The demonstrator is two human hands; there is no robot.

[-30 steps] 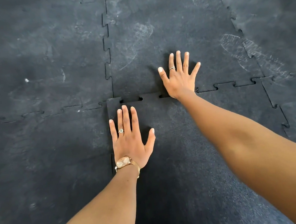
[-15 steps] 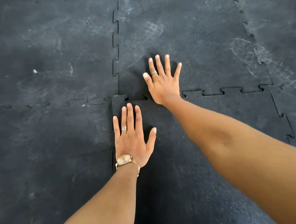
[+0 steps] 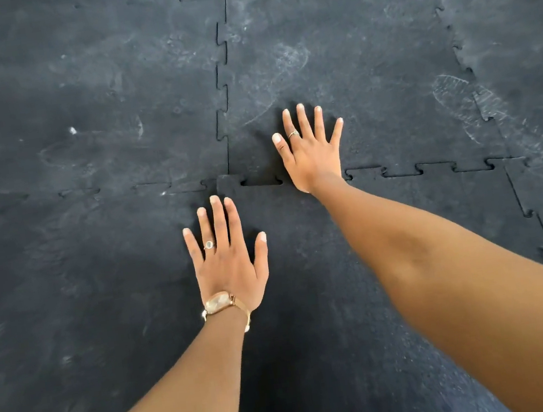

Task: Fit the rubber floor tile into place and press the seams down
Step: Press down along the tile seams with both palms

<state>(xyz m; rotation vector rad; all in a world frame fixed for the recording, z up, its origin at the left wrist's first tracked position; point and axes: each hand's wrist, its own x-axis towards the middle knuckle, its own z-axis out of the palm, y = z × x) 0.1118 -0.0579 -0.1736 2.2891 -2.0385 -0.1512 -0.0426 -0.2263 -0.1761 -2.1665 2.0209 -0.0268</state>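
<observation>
Two flat palms are on the floor, fingers spread, neither gripping anything. My left hand presses the rubber floor tile near its far-left corner, just inside its left edge. My right hand reaches further out, with its heel on the far seam and its fingers lying on the neighbouring tile beyond.

The tile lies right under me, its far edge meeting the row ahead and its left edge meeting the floor beside it. I judge the fitting to be mostly done: to the right of my right hand the interlocking tabs along the far seam look seated and level. Between my hands, though, one dark open notch shows at the far-left corner, where a tab seems not yet pushed home and the corner sits slightly proud. The left seam is partly hidden by my left hand, so I cannot tell how well it is closed. The right seam appears locked. What remains, I think, is pressing down that corner and running along the left edge.
</observation>
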